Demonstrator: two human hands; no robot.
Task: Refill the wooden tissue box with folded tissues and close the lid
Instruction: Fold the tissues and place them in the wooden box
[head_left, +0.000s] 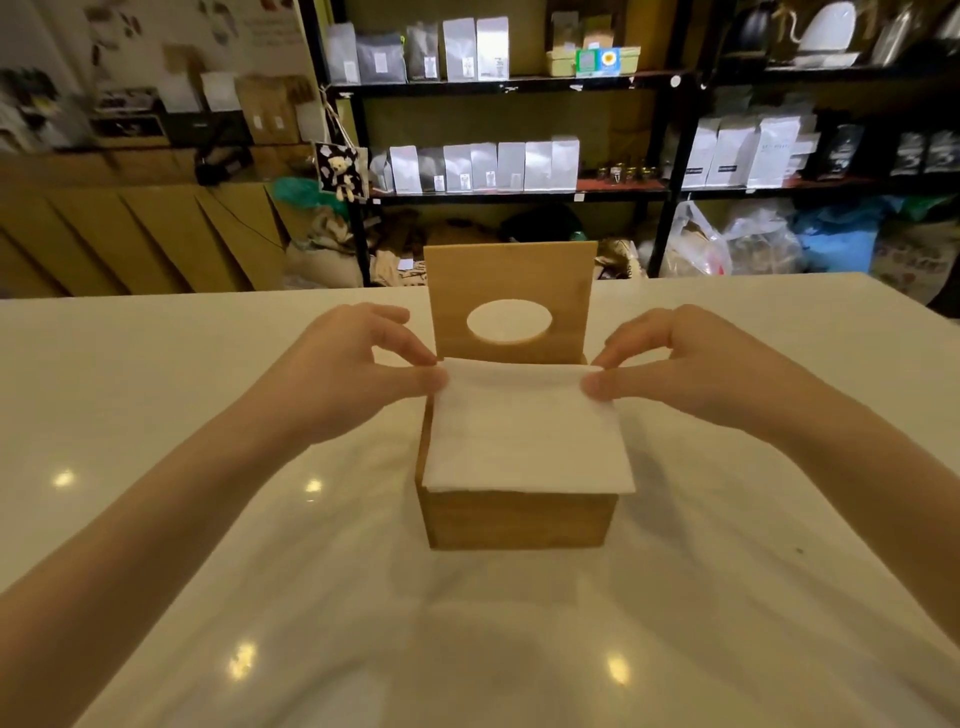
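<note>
Both corners at twelve o'clock of the tissue stack (524, 431) were pinched, one by our left hand (343, 374), one by our right hand (691, 369). We had it lying on the open wooden box (514, 519), whose lid (509, 280) stood upright at twelve o'clock.

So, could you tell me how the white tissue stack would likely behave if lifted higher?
The tissue stack probably flops: it already dips between the left hand and right hand. Likely very light, since fingertip pinches hold it.
</note>
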